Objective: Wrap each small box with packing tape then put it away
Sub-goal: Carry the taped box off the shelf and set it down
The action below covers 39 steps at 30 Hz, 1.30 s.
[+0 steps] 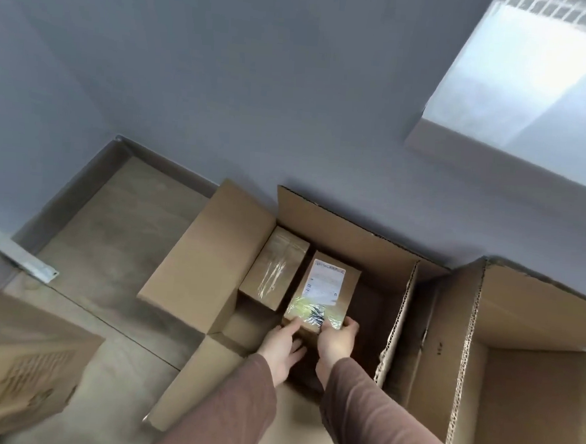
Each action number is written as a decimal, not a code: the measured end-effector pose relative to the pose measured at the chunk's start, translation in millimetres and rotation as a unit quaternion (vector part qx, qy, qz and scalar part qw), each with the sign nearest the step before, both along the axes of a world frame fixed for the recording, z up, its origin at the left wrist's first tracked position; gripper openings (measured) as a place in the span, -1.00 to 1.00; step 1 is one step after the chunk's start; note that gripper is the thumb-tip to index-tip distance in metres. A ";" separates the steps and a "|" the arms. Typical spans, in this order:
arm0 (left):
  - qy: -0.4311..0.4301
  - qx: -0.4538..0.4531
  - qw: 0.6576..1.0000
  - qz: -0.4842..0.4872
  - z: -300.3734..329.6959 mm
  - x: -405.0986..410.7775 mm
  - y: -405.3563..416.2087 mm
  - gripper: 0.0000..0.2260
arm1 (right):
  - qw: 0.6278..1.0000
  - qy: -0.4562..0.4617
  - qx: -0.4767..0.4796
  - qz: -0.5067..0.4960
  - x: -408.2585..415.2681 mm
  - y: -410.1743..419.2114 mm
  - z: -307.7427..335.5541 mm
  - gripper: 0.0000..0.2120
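Since both hands are down inside the carton, here's my read of it
step: looks like the put-away half of the job; the labelled small box (325,289) already has shiny tape across its near end, and it's being set into the big open carton (349,232) on the floor
labelled box spot: dead centre of the picture's lower half, inside the carton, label side up, its long side just beside another box
second small box (277,267): at about 10 o'clock from the labelled one, also inside the carton, clear tape glinting down its top, so I'd guess that one is done and stowed
left hand (282,346): fingers fairly straight, reaching to the near left corner of the labelled box; touching it, as far as I can tell, not wrapped round it
right hand (337,341): thumb on the taped top edge, fingers curled round the near right corner, so this one is doing the holding
whether the box sits on the carton's bottom: can't tell, the inside is dark at 6 o'clock under the hands
other cartons: one open carton (531,339) at 3 o'clock, a blurry one (26,353) at 8 o'clock
next move, my guess: snug it against its neighbour, let go, pull both hands out without snagging the flaps, then go find the next untaped box; none shows here
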State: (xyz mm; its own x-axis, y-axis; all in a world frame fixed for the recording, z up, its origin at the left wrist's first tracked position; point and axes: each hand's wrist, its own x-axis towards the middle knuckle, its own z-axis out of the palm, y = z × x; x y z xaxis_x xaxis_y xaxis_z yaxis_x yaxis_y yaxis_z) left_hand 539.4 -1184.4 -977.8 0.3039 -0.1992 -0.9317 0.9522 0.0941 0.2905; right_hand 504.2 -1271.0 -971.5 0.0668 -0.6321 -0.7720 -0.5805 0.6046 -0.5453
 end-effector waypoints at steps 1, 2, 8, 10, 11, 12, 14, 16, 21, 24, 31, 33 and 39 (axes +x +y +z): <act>0.000 0.000 1.000 0.002 -8.9 2.9 -2.3 -0.41 | 1.000 0.001 -0.004 0.008 2.9 -1.2 -7.8 -0.60; 0.000 0.002 1.000 0.001 -18.5 4.9 -5.2 -0.42 | 1.000 0.003 -0.010 0.016 4.6 -2.1 -16.8 -0.60; 0.001 0.025 1.000 -0.001 -54.1 15.5 -11.6 -0.41 | 0.998 0.005 -0.025 0.052 13.3 0.2 -49.3 -0.57; 0.000 0.030 1.000 -0.007 -61.6 17.5 -12.5 -0.45 | 0.998 0.022 -0.016 0.059 17.1 -1.2 -52.5 -0.55; 0.002 0.032 0.999 -0.009 -63.2 17.8 -13.2 -0.46 | 0.997 0.034 -0.016 0.068 18.0 -2.8 -53.1 -0.55; 0.002 0.032 0.999 -0.010 -64.5 16.9 -14.3 -0.47 | 0.995 0.049 -0.019 0.086 17.3 -5.5 -53.8 -0.54; 0.004 0.035 0.999 -0.011 -63.3 15.4 -16.5 -0.46 | 0.988 0.083 -0.021 0.127 14.8 -10.3 -52.6 -0.52; 0.006 0.035 0.999 -0.011 -58.3 14.0 -17.1 -0.44 | 0.988 0.074 0.003 0.139 11.4 -13.7 -47.6 -0.42; -0.003 0.037 0.999 -0.031 -15.8 4.2 -3.0 -0.39 | 0.991 0.019 0.064 0.114 -1.2 -8.0 -6.2 -0.35; -0.014 0.033 0.998 -0.058 29.7 -6.1 15.1 -0.42 | 0.990 -0.001 0.063 0.126 -9.6 2.9 43.1 -0.38; -0.068 0.041 0.988 -0.135 196.9 -22.7 64.6 -0.55 | 0.975 -0.053 0.092 0.196 -26.2 40.5 205.4 -0.42; -0.093 0.047 0.985 -0.139 263.8 -24.1 83.1 -0.57 | 0.969 -0.075 0.093 0.215 -33.6 58.9 270.7 -0.43; -0.168 0.037 0.974 -0.148 459.2 -52.7 130.1 -0.54 | 0.950 -0.138 0.053 0.276 -76.8 110.9 458.0 -0.46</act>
